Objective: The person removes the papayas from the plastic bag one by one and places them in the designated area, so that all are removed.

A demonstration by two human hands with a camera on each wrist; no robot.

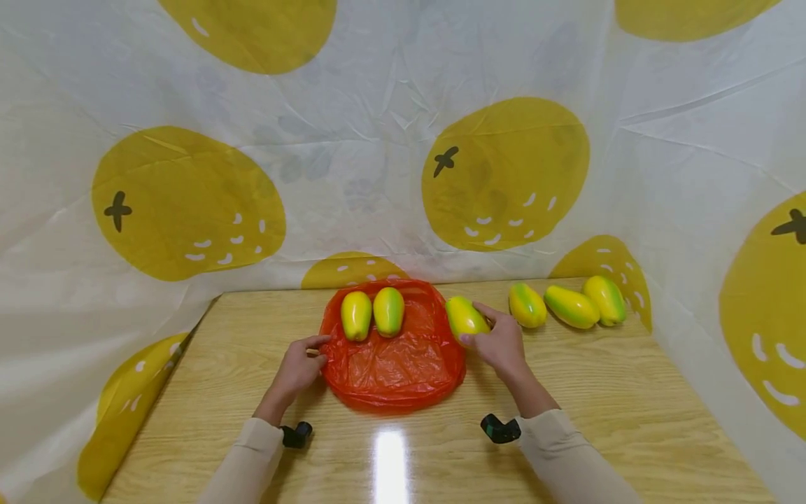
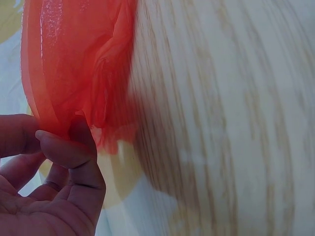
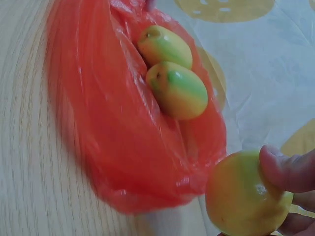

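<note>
A red plastic bag (image 1: 397, 364) lies spread open on the wooden table, with two glossy yellow-green papayas (image 1: 356, 316) side by side inside it near its far rim. My left hand (image 1: 299, 365) is at the bag's left edge; in the left wrist view, thumb and fingers pinch the thin red rim (image 2: 64, 98). At the right rim, my right hand (image 1: 500, 343) grips a third papaya (image 1: 464, 318) between thumb and fingers. The right wrist view shows this held papaya (image 3: 248, 194) close to the bag's edge; whether it touches the plastic I cannot tell.
Three more papayas (image 1: 571, 306) lie on the table (image 1: 630, 392) to the right, at its back edge. A white cloth (image 1: 378, 140) with yellow fruit prints hangs behind and at both sides. Dark wrist devices (image 1: 500, 428) sit by both cuffs.
</note>
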